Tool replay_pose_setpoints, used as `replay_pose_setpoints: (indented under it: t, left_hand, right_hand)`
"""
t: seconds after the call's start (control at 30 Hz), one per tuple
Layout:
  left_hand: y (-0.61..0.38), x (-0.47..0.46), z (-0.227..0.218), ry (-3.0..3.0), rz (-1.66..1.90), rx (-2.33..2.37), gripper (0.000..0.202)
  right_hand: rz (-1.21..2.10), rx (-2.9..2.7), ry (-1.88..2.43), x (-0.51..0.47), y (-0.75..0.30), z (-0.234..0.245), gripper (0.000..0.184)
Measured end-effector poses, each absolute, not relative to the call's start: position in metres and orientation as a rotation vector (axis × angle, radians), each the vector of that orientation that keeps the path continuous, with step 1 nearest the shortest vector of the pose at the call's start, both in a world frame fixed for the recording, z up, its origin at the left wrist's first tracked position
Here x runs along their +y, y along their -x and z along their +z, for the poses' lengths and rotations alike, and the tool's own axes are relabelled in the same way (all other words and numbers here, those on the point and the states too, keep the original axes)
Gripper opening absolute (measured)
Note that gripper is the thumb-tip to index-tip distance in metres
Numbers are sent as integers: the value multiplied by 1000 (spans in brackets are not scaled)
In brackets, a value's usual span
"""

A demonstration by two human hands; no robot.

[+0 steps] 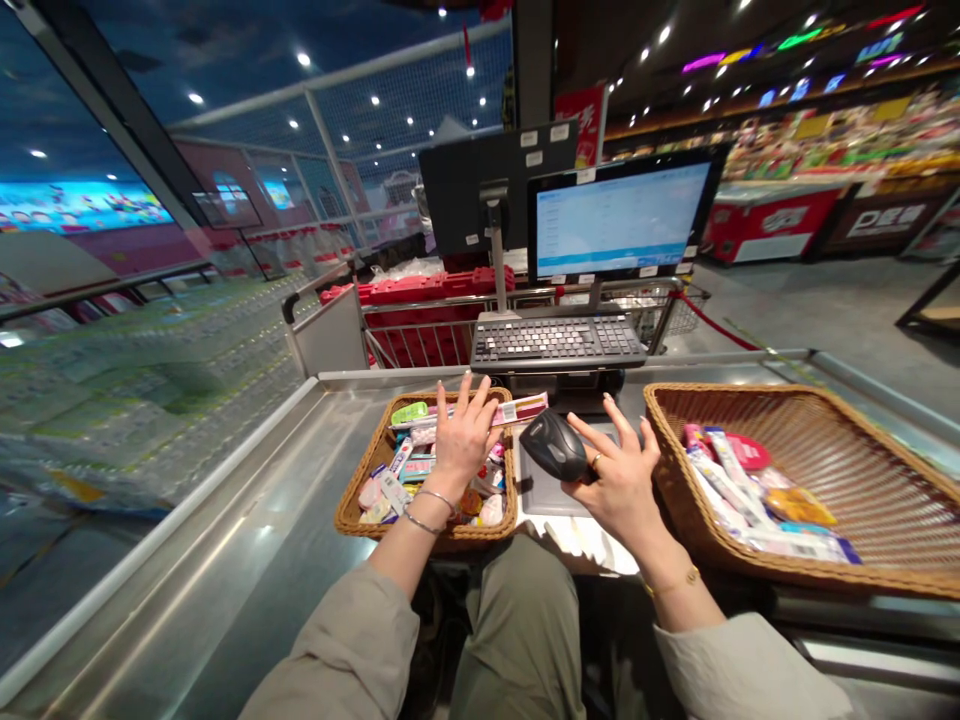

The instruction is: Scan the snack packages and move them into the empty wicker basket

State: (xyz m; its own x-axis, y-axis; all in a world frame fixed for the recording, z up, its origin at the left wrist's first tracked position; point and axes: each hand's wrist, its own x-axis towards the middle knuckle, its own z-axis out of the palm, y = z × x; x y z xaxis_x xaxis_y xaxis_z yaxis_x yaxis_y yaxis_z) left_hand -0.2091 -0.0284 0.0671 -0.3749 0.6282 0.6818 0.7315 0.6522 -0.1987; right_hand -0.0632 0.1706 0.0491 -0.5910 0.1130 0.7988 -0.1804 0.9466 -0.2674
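My left hand (463, 432) hovers over the small wicker basket (352, 505) of packets, fingers spread and open, back of the hand up. My right hand (619, 470) is to its right, fingers also spread, its thumb side touching a black handheld barcode scanner (553, 445) that rests on a grey pad (540, 495). I cannot tell if the hand grips the scanner; the fingers look splayed beside it. A pink toothbrush pack (517, 408) lies on the small basket's far rim.
A large wicker basket (817, 430) at right holds several packets (739, 480). Behind stand a keyboard (559, 340), a lit monitor (622, 220) and a second screen's back (487, 180). Steel counter (225, 560) lies left; red baskets (420, 300) beyond.
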Motion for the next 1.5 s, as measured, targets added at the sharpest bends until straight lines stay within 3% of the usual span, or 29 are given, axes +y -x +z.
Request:
replay_pose_setpoints:
  t: [0.57, 0.97, 1.5]
  left_hand:
    - [195, 22, 78, 1150, -232, -2041, 36]
    - [181, 73, 83, 1272, -281, -1934, 36]
    - [152, 135, 80, 1501, -303, -1819, 29]
  right_hand:
    - [310, -2091, 140, 215, 30, 55, 14]
    - [238, -1975, 372, 249, 5, 56, 31]
    - [285, -1771, 648, 303, -38, 48, 33]
